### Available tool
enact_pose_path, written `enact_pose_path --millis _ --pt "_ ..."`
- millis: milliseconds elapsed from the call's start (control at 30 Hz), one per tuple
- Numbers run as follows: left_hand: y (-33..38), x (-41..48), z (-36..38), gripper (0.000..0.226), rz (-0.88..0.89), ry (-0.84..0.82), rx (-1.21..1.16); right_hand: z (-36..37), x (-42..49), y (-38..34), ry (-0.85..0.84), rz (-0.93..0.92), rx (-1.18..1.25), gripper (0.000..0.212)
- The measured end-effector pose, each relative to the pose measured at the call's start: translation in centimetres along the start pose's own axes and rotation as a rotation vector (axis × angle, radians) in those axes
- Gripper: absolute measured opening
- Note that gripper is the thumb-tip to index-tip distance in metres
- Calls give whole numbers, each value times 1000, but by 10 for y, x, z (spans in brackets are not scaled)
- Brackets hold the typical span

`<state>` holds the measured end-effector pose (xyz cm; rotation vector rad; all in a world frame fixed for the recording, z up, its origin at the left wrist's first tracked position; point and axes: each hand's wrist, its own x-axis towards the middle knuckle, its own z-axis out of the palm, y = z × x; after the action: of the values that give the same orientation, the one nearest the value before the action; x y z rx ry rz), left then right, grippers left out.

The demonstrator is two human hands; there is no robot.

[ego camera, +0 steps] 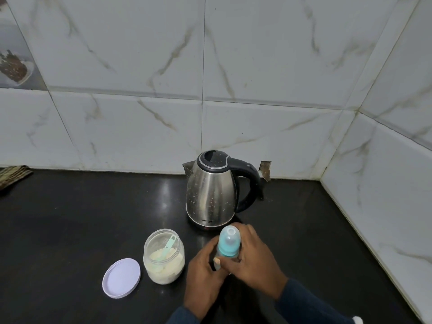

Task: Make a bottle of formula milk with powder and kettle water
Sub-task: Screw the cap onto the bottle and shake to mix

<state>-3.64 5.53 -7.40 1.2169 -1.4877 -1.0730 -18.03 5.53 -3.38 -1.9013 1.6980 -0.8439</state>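
Note:
A baby bottle with a teal collar and a clear cap stands upright on the black counter. My left hand wraps its lower body. My right hand grips it around the collar. Most of the bottle's body is hidden by my fingers. Left of it stands an open clear jar of pale powder with a light green scoop stuck in the powder. The jar's white lid lies flat further left. Behind the bottle stands a steel kettle, lid closed, black handle pointing right.
Marble-patterned tiled walls close the counter at the back and on the right, forming a corner. A folded patterned cloth lies at the far left edge of the counter.

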Motion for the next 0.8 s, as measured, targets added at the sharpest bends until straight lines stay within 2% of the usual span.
enact_pose_path --millis 133,200,300,367,500,600,733,800 --pt "-2 1 2 55 1 -3 -3 3 -3 11 24 33 230 77" --pt "-5 1 3 52 13 5 24 4 -5 10 56 46 297 73" --pt "-6 3 2 48 25 4 46 15 -11 8 196 73 331 61" --pt "-8 3 2 51 25 -10 46 24 -15 8 252 85 343 61" --pt "-10 4 1 53 20 -17 50 23 -15 13 162 65 394 78" --pt "-10 5 2 52 9 1 61 13 -13 23 132 40 381 76" --pt "-9 5 3 51 12 2 80 15 -15 25 219 57 351 66" --pt "-6 4 2 51 17 -5 79 19 -19 24 227 58 366 68"
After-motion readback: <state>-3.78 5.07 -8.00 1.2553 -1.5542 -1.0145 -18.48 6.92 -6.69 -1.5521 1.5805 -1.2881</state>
